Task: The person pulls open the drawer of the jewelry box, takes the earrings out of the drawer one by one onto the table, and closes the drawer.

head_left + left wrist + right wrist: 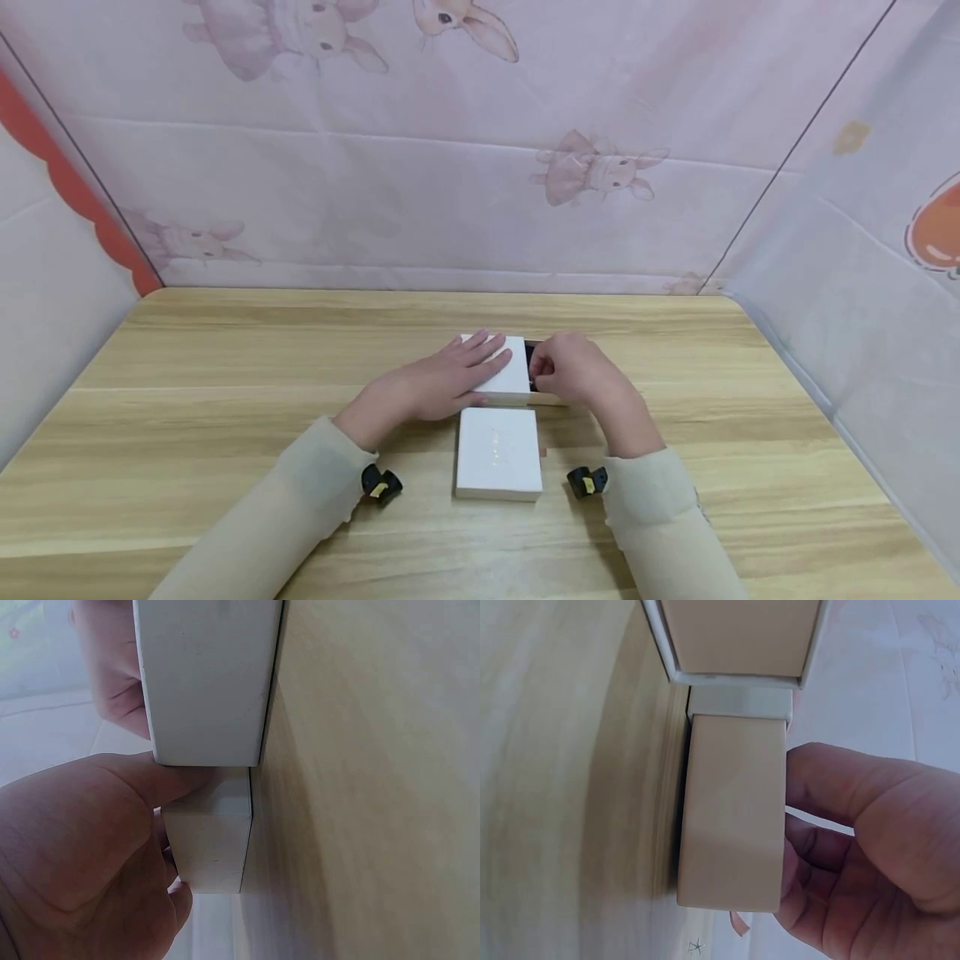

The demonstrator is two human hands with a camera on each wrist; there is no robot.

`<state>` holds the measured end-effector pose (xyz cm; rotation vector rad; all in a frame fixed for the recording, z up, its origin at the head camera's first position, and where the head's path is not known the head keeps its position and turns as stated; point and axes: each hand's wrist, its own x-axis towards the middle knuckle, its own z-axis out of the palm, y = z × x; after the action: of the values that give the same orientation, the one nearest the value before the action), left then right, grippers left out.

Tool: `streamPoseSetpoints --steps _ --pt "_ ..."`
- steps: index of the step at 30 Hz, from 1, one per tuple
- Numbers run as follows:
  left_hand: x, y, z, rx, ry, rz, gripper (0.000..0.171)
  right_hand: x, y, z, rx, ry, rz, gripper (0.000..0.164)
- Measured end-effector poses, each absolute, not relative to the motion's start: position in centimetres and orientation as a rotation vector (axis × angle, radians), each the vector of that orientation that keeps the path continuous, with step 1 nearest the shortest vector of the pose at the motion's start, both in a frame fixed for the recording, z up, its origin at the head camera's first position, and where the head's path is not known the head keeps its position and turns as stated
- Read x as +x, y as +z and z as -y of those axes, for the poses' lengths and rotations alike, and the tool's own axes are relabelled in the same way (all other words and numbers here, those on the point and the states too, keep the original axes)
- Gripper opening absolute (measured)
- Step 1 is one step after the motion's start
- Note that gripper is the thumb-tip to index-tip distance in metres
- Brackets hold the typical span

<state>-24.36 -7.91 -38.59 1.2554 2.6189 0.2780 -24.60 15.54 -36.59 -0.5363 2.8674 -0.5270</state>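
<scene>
A white drawer box [516, 375] lies at mid-table with its peach drawer [731, 817] slid partly out to the right; the drawer's inside looks black from above. My left hand [450, 379] grips the white sleeve, fingers spread over its top and the thumb along its near side. Inside the drawer's opening are the curled fingers of my right hand [573, 367]. A tiny bright glint shows by its thumb tip, but I cannot tell whether the fingers pinch it. A second white box [498, 454] with gold lettering lies shut, just nearer me.
A pinkish ribbon tab [739, 923] sticks out from the drawer's end. Both boxes lie on a wood-grain table [225, 358], close together. Fabric walls [420, 200] with rabbit prints stand behind and at both sides. Black wrist mounts [381, 486] sit at both cuffs.
</scene>
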Motion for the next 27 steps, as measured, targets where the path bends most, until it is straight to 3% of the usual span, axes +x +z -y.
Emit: streamPoseSetpoints --steps 27 --pt "-24.4 -38.66 7.92 1.254 0.267 -2.62 0.065 -24.61 -36.36 -15.54 -0.572 -0.474 -2.852 0.014"
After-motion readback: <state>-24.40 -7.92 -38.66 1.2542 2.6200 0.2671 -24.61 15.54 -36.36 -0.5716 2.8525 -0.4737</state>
